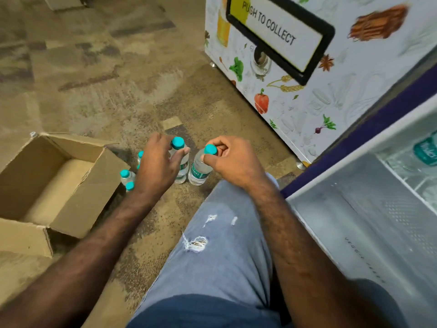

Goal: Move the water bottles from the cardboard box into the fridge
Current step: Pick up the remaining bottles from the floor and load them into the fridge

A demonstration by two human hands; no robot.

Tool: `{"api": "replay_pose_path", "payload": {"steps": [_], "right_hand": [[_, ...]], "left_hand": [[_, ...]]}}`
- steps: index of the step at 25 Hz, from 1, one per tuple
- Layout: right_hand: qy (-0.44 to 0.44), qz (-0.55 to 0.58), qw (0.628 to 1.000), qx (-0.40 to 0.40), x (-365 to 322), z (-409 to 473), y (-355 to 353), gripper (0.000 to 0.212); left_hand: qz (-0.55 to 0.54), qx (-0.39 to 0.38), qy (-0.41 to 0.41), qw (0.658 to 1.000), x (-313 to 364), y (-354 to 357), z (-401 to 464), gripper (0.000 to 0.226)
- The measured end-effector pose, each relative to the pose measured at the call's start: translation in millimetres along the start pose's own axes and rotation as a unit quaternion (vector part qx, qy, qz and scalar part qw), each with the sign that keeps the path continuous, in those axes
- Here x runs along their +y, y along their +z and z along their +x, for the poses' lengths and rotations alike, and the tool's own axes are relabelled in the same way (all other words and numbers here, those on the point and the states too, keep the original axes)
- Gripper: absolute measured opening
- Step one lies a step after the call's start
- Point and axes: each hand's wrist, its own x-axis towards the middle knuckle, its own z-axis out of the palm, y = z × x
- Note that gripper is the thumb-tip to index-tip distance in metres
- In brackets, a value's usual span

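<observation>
cardboard box (54, 185): brown, open, lying at the left of the frame on the carpet (94, 79); I see no bottle inside it.
left hand (158, 162): centre frame, fingers and thumb curled round the neck of a water bottle (181, 162) with a teal cap; I can't tell if the bottle's base is touching the floor.
right hand (233, 159): just right of it, thumb and fingers pinching a second bottle (199, 170) right below its teal cap; that bottle is tilted.
spare bottles (127, 177): more teal caps show between the box and the left hand, partly hidden by the wrist; I can't count them.
fridge (369, 221): lower right, door open, white drawer bare where I can see it; one labelled bottle (426, 150) lies on a shelf at the right edge.
vending machine (295, 67): top right, vegetable print, flap reads "PUSH TO COLLECT".
knee (227, 233): ripped jeans, bottom centre.
</observation>
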Motion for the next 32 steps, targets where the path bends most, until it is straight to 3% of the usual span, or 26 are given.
{"api": "replay_pose_path", "payload": {"steps": [7,17,22,32], "right_hand": [[-0.050,0.011,0.987,0.152,-32,-51,-91,0.026],[-0.062,-0.065,0.945,0.315,-79,-152,-216,0.028],[-0.060,-0.088,0.916,0.387,-94,-204,-260,0.024],[-0.035,-0.171,0.806,0.565,-76,-277,-324,0.022]], "left_hand": [[-0.061,0.035,0.155,0.985,111,-55,12,0.030],[-0.119,0.009,0.338,0.933,246,-102,3,0.045],[-0.173,-0.008,0.434,0.884,307,-114,-5,0.042],[-0.257,-0.032,0.576,0.775,431,-82,-9,0.040]]}}
